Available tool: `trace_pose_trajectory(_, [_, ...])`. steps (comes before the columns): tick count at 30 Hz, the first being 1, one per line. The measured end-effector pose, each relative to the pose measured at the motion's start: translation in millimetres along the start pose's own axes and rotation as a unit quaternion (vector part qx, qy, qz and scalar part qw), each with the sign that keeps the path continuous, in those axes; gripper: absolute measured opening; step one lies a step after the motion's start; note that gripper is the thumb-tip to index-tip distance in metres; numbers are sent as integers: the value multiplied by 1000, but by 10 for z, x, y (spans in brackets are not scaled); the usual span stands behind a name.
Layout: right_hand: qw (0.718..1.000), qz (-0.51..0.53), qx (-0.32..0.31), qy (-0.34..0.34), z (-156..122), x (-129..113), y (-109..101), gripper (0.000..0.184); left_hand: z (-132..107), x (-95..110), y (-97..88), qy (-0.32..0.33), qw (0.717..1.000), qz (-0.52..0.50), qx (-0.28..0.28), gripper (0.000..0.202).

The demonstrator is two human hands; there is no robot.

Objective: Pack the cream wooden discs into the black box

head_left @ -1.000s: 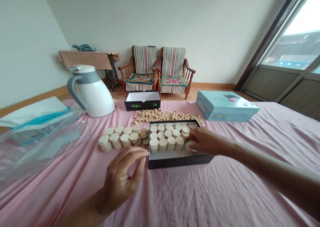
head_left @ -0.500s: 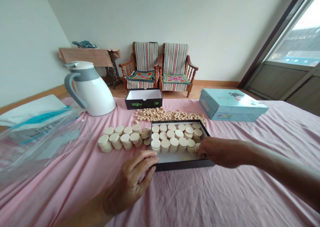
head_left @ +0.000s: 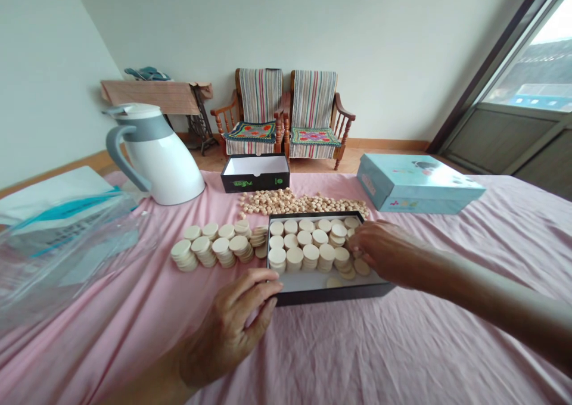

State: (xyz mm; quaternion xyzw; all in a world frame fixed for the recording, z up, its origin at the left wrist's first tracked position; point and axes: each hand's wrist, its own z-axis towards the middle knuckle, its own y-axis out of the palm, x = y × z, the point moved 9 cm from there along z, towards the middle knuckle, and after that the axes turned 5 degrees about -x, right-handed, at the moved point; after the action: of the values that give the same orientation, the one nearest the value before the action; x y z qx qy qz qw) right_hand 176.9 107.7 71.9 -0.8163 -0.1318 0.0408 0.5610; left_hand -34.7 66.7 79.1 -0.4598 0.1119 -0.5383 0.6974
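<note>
A shallow black box (head_left: 335, 295) with a white inside holds rows of stacked pale round discs (head_left: 311, 252), apparently wooden. My left hand (head_left: 235, 318) grips the box's near left corner, fingers on the rim and thumb by the front wall. At the right end, my right hand (head_left: 379, 247) reaches in over the side, its bent fingers closed around discs of a back stack; the fingertips are partly hidden. Just below it, a loose disc (head_left: 361, 267) lies tilted beside a slumped stack. More disc stacks (head_left: 203, 247) stand on the cloth left of the box.
Behind the box spreads a pile of small wooden pieces (head_left: 308, 203). Farther back is another black box (head_left: 255, 181), open upward. A light blue box (head_left: 420, 184) sits at right. At left are a white jug (head_left: 167, 164) and clear plastic bags (head_left: 71, 256) on the pink cloth (head_left: 402, 351).
My right hand has moved back and slightly up from the front right stack, uncovering a loose disc and a slumped stack. My left hand keeps its hold on the corner.
</note>
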Motion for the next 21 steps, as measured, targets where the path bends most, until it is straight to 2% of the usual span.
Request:
trace_pose_trajectory(6, [997,-59,-46,-31,34,-66,151,14,-2,-2,-3,0,1000,-1,6,23])
trace_pose_trajectory(14, [990,-89,-61,-86,103,-128,197,17,2,4,-22,-1,1000,-5,5,22])
trace_pose_trajectory(21, [994,-41,-63,-82,53,-106,180,21,-15,-16,-5,-9,1000,-3,4,22])
